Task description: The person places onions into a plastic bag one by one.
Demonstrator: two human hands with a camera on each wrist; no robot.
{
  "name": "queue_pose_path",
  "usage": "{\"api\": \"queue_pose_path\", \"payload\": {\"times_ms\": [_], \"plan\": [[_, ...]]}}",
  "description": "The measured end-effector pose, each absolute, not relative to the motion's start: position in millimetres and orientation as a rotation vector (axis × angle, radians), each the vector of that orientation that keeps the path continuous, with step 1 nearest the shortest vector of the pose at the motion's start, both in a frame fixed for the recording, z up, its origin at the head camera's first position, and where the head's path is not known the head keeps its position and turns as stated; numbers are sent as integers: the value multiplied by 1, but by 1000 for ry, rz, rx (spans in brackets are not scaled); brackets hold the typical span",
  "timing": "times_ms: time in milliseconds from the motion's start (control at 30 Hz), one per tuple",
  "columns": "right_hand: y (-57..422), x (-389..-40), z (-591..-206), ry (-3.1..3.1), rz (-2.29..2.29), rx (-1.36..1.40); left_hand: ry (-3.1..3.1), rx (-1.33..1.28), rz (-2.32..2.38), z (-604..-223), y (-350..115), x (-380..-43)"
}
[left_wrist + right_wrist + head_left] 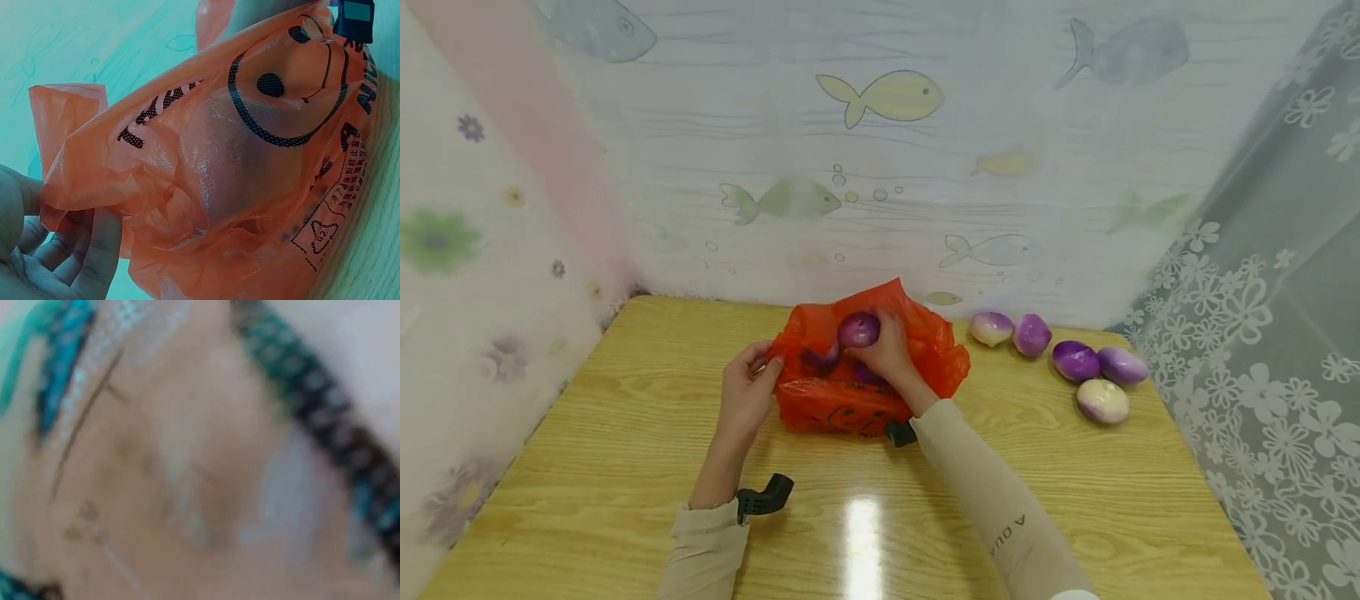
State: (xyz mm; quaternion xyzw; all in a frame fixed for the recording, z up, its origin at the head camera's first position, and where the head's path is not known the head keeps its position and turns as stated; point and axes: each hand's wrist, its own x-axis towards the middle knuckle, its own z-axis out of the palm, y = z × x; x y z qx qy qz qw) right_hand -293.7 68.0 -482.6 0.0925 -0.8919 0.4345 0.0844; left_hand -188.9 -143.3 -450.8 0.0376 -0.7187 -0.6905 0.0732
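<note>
Indoors, a person's right hand (887, 350) grips a glossy, rounded purple bulb (858, 330) in the mouth of a thin, crinkled red plastic bag (842, 408), where more purple bulbs (822, 360) show, as the left hand (748, 387) pinches the rim. A dark wrist camera (901, 433) blocks part of the bag's printed front. Five purple-and-white bulbs (1032, 335) lie to the right on the wood-grain table (587, 433), before a fish-patterned sheet (880, 167).
</note>
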Motion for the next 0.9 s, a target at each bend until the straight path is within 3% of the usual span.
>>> {"api": "queue_pose_path", "payload": {"times_ms": [900], "plan": [[100,-241,-418,-2392,1863,547,-2211,116,-2062,-453,-144,-190]]}}
